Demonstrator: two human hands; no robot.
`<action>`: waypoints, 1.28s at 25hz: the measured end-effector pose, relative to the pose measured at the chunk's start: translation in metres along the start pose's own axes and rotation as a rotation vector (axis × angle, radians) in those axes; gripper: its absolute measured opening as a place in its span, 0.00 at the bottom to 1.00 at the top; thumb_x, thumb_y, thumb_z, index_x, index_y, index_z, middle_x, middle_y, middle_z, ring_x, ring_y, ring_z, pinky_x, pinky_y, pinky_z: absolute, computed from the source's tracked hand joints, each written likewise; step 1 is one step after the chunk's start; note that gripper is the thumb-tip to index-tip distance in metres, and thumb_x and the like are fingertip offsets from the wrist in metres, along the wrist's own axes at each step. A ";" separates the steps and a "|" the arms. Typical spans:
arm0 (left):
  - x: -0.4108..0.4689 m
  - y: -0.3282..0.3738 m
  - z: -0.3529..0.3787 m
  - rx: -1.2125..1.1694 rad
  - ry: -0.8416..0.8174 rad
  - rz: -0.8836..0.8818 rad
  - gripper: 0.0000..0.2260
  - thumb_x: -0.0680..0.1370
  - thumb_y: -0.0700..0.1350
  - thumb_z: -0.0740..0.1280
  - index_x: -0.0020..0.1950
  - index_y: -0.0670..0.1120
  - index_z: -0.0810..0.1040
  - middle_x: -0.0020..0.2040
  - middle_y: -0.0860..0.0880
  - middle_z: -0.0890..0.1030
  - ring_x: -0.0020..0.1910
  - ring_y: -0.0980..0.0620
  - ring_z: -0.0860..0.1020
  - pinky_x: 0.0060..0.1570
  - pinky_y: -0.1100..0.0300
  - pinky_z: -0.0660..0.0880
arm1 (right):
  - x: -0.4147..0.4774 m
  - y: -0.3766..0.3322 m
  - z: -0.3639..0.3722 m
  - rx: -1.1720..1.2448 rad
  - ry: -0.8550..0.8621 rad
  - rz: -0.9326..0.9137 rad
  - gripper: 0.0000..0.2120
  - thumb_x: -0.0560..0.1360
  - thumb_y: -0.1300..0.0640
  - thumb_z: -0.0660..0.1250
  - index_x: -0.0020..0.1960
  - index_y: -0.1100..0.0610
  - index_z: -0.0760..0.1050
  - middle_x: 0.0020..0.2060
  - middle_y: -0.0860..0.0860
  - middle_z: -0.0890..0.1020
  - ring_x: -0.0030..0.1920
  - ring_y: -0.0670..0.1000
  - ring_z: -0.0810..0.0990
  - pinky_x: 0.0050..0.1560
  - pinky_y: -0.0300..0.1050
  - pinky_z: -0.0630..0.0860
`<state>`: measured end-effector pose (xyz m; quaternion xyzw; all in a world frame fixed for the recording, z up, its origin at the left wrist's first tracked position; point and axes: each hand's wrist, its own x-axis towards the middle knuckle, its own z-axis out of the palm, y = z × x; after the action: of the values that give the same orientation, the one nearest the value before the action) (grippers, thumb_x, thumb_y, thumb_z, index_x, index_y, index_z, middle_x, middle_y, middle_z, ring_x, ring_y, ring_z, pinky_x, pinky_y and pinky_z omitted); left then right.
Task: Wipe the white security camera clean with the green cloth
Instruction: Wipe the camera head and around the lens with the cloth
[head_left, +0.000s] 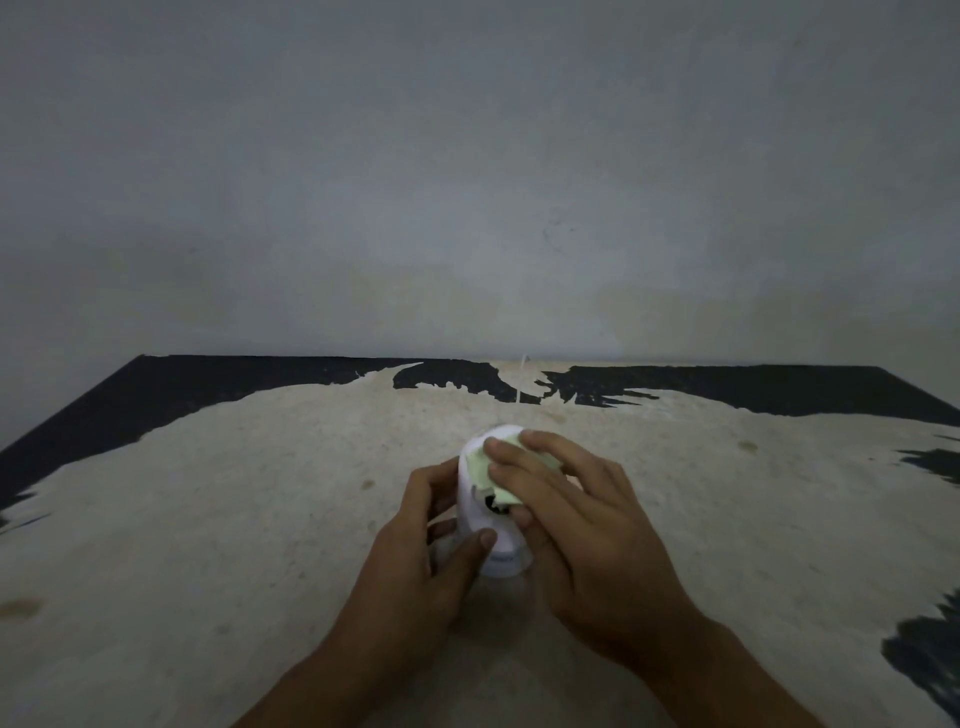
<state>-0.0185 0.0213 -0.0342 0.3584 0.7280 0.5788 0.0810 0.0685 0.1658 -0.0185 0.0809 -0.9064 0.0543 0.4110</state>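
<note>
The white security camera (475, 512) stands on the worn table (234, 519), a little in front of me at the middle. My left hand (421, 551) grips its left side, thumb on the lower body. My right hand (576, 525) presses the pale green cloth (485, 475) over the camera's rounded top and front. The cloth hides most of the dark lens, and only a small black patch shows under its lower edge. The camera's right side is hidden by my right hand.
The table top is pale where its black coating has peeled, with black patches (753, 389) along the far edge and right side. A thin white cable (521, 382) rises behind the camera toward the grey wall (467, 182).
</note>
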 end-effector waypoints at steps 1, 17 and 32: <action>0.000 -0.001 0.000 0.005 0.001 0.005 0.23 0.70 0.54 0.67 0.62 0.60 0.64 0.55 0.70 0.71 0.51 0.80 0.69 0.43 0.83 0.68 | -0.001 0.002 0.000 0.026 0.022 0.055 0.18 0.81 0.53 0.54 0.67 0.57 0.72 0.68 0.50 0.74 0.68 0.51 0.70 0.64 0.46 0.71; -0.001 -0.004 0.000 0.021 0.009 0.023 0.25 0.70 0.53 0.68 0.65 0.57 0.64 0.57 0.69 0.71 0.56 0.75 0.70 0.47 0.81 0.69 | -0.006 0.016 -0.008 0.060 0.051 0.016 0.13 0.77 0.59 0.64 0.59 0.62 0.78 0.49 0.57 0.79 0.45 0.50 0.77 0.39 0.40 0.77; -0.002 0.000 -0.002 -0.036 -0.014 0.020 0.23 0.72 0.45 0.69 0.65 0.54 0.65 0.57 0.65 0.73 0.54 0.76 0.71 0.45 0.79 0.71 | -0.003 -0.003 0.001 -0.232 -0.090 -0.153 0.16 0.75 0.54 0.64 0.60 0.57 0.76 0.50 0.56 0.77 0.49 0.52 0.72 0.43 0.46 0.75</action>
<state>-0.0182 0.0187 -0.0340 0.3682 0.7131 0.5902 0.0868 0.0701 0.1634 -0.0219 0.1040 -0.9154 -0.0860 0.3793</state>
